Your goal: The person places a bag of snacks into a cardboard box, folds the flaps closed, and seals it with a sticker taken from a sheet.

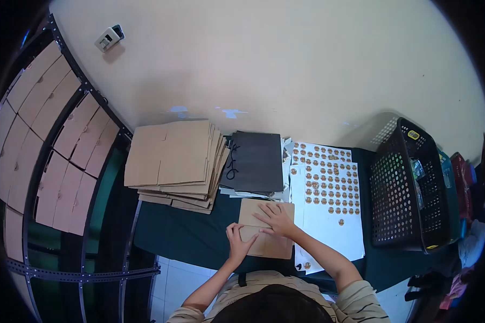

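Note:
A flat, brown cardboard box (272, 248) lies on the dark cloth right in front of me, with a seam across its top. My right hand (275, 219) rests palm down on its upper half, fingers spread. At the box's left edge is my left hand (238, 242), its fingers bent along the side and its thumb over the top near the seam. The underside of the box is hidden.
Behind on the left is a stack of flattened cardboard boxes (170, 153), beside a black folder (255, 161) on papers. Sheets of round brown stickers (328, 231) lie right of the box. A black perforated basket (396, 199) stands farther right. Shelves with boxes (64, 142) line the left.

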`<action>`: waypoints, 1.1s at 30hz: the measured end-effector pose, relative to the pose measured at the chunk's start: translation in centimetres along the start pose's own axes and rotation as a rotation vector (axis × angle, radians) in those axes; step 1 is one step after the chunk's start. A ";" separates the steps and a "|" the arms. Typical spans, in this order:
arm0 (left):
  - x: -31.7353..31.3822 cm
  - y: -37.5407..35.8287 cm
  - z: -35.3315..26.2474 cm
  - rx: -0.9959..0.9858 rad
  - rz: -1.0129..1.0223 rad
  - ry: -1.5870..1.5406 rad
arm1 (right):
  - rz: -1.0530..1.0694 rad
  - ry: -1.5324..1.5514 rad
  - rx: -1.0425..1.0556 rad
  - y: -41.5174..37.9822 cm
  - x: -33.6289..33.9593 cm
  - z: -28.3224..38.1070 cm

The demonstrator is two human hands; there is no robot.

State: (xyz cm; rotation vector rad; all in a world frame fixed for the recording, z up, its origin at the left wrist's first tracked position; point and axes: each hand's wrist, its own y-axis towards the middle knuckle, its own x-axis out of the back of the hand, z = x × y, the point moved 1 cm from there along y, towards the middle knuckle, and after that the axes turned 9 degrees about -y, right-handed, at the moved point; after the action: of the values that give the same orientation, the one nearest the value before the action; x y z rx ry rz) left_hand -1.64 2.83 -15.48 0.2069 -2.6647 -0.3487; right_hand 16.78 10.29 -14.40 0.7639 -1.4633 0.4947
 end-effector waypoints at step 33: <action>-4.5 17.5 -7.9 -0.574 0.364 0.275 | -0.668 0.197 -0.862 -1.9 4.2 -0.8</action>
State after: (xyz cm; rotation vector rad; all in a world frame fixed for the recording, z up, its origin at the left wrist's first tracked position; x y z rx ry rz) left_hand 4.31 18.78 -5.65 -0.3748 -2.1657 -0.8659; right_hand 19.04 8.94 -10.47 0.4335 -1.0000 -0.5397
